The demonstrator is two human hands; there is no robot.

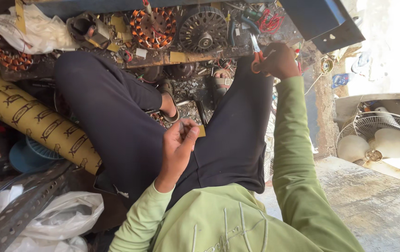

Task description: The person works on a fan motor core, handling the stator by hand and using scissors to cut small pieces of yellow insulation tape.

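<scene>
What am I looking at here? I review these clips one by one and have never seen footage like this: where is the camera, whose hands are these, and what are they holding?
There is no machine. A person wears one camera on the head, looking down at their own lap and hands, so the green sleeves and dark trousers are theirs.

The left hand is raised over the lap and pinches a small yellow-brown paper strip between the fingertips. The right hand reaches out to the workbench and grips a pair of scissors with orange handles.

On the bench lie two copper coil rings, a dark round metal motor part, scraps of the same yellowish paper and some red wires. A printed yellow paper roll lies at the left, and a white fan stands at the right.
</scene>
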